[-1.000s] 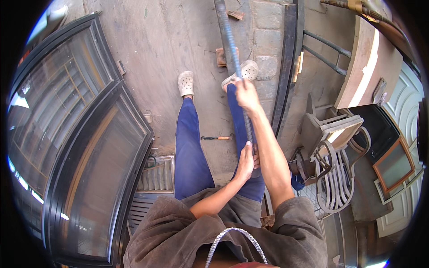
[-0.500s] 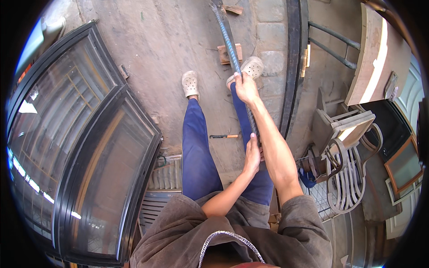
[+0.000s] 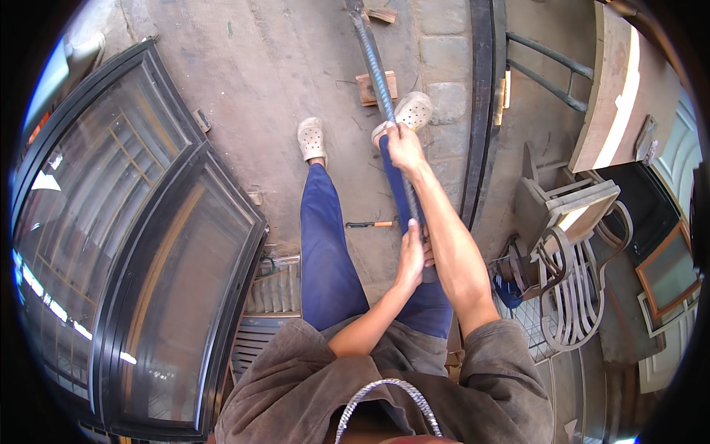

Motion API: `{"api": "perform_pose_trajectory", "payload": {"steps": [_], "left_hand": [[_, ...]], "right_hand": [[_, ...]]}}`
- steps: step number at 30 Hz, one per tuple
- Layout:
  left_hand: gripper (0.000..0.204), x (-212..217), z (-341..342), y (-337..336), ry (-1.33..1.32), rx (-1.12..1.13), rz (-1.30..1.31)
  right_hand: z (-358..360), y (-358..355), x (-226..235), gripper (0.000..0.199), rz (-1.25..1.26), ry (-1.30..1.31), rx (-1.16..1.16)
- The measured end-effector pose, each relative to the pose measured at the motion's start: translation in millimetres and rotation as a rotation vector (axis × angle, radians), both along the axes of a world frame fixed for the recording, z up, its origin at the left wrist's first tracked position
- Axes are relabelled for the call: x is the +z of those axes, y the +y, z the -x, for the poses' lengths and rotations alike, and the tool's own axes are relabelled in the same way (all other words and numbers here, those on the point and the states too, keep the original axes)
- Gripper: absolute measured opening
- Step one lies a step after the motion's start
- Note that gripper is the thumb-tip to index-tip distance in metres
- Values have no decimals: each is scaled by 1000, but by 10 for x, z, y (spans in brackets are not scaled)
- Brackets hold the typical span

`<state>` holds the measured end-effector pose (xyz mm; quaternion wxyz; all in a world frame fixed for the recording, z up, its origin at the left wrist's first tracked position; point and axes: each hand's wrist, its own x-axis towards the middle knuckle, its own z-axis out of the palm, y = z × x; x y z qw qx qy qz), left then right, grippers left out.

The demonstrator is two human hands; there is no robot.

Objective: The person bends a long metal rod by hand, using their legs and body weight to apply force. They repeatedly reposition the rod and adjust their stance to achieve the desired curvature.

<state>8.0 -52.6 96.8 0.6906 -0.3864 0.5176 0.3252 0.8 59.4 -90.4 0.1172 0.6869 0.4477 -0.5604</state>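
A long dark ribbed bar (image 3: 376,70), bluish along its upper stretch, slants from the far top edge down to my right thigh. My right hand (image 3: 404,149) is wrapped round its middle, just nearer than the right shoe (image 3: 413,111). Lower down, my left hand (image 3: 413,255) grips the bar close to its near end, and its fingertips show on the right side. The near end lies partly behind this hand, over the blue trouser leg. Whatever the far end touches is cut off by the edge of the view.
A wooden block (image 3: 376,87) lies beneath the bar, with a smaller wood piece (image 3: 381,15) beyond. A handled tool (image 3: 370,224) lies on the floor between my legs. Dark-framed glass panels (image 3: 148,244) stand at left. A long dark beam (image 3: 482,111), chair (image 3: 573,288) and board (image 3: 617,92) are at right.
My left hand has shifted slightly left and more of its fingertips now show round the bar. Both hands keep their hold. The whole view has drifted a little.
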Motion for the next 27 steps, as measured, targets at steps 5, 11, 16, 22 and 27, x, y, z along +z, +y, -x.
{"api": "perform_pose_trajectory", "payload": {"steps": [5,11,16,22,27], "left_hand": [[44,306,163,-340,19,80,34],[40,406,842,-560,51,-15,95],[36,-120,1064,-1396,134,-211,176],[40,-492,1409,-1527,29,-133,291],[41,-609,1381,-1756,-47,-180,328]], "right_hand": [[228,-413,275,50,172,66,32],[238,-371,400,44,307,194,139],[-236,109,-670,41,-174,-119,96],[-304,1231,-2800,49,-590,-215,368],[482,2089,-3564,59,-1065,-229,682]]}}
